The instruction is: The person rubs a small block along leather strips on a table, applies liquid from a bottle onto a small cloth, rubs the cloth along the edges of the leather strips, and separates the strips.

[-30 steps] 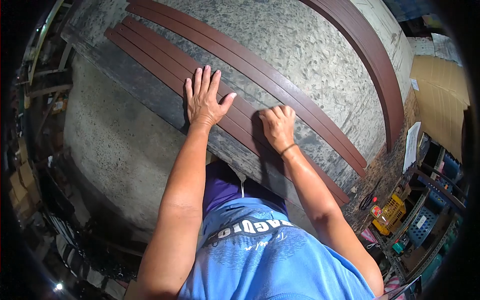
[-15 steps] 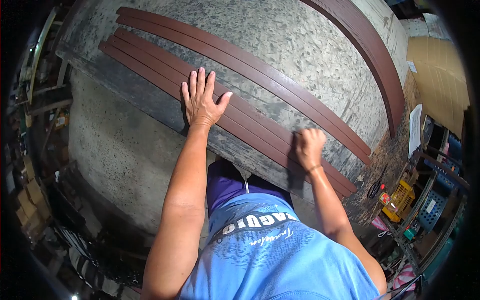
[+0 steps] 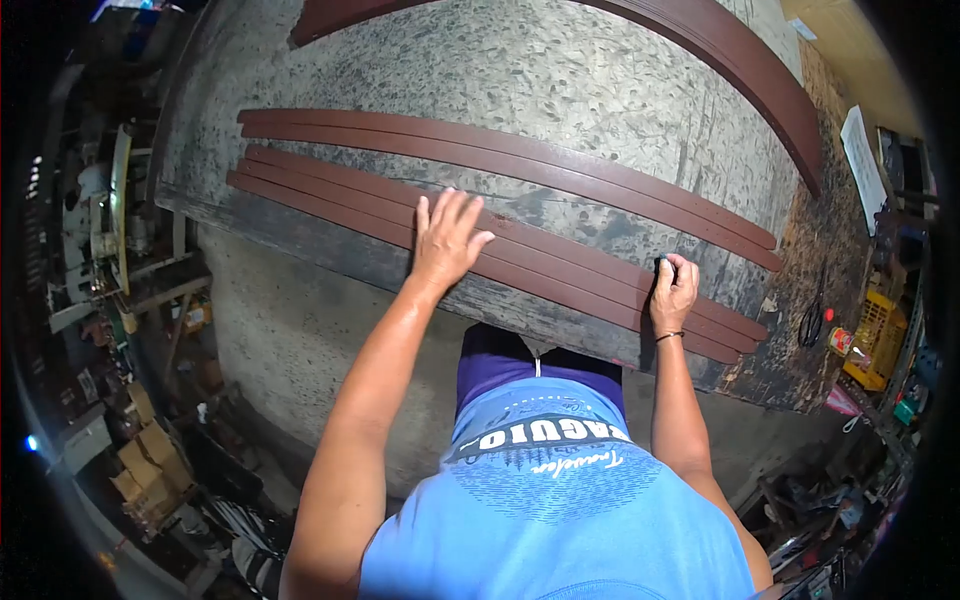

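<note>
My left hand (image 3: 450, 240) is open, its fingers spread over the middle of the nearer group of long brown strips (image 3: 575, 275), which lie side by side along the table's near edge. Toward their right end, my right hand (image 3: 674, 292) is closed above the same strips. A small dark spot shows at its fingertips, too small to name. Beyond both hands, another narrow group of brown strips (image 3: 560, 165) runs nearly parallel, with a strip of worn tabletop between the groups.
A curved brown stack of strips (image 3: 735, 65) arcs across the far right of the worn table (image 3: 600, 110). Past the right end are a black cord (image 3: 812, 322), a yellow basket (image 3: 876, 340) and a paper sheet (image 3: 863, 170). Cardboard boxes (image 3: 155, 465) stand at lower left.
The view has turned, so the strips look more level. My right hand has gone from a fist to fingertips pinched together and raised. My left hand stays over the nearer strips, fingers slightly more bent.
</note>
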`<control>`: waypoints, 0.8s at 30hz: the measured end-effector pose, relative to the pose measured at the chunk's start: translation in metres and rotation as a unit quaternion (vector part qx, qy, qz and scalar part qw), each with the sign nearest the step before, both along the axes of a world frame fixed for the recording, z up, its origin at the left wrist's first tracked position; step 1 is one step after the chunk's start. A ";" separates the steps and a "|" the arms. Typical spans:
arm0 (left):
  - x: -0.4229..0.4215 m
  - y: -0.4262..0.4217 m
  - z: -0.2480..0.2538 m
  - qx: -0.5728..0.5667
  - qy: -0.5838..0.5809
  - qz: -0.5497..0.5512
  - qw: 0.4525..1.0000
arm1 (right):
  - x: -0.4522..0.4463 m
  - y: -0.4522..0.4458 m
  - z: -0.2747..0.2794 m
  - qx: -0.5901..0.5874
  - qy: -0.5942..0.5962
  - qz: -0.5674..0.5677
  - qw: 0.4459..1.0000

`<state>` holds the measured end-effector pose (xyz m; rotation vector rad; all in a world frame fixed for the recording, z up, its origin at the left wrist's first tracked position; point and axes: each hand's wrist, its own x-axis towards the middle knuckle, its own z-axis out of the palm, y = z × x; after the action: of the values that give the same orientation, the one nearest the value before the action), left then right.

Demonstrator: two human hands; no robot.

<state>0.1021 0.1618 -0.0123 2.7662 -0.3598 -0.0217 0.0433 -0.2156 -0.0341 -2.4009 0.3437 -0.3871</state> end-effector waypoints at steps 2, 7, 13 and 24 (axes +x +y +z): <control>0.009 -0.004 0.010 -0.005 0.040 -0.002 0.999 | 0.000 0.003 -0.008 -0.046 -0.015 0.001 0.999; 0.029 0.000 0.019 0.036 0.081 -0.028 0.996 | 0.001 0.006 -0.008 -0.064 -0.010 -0.008 0.998; 0.027 -0.023 0.016 0.015 0.057 -0.070 0.996 | 0.001 0.008 -0.005 -0.076 -0.008 -0.016 0.997; 0.066 0.004 0.026 -0.093 0.244 -0.089 0.961 | 0.002 0.009 -0.005 -0.095 0.010 -0.014 0.995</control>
<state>0.1681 0.1663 0.0133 2.4256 -0.4446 -0.6645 0.0453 -0.2062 -0.0391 -2.5886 0.3634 -0.4263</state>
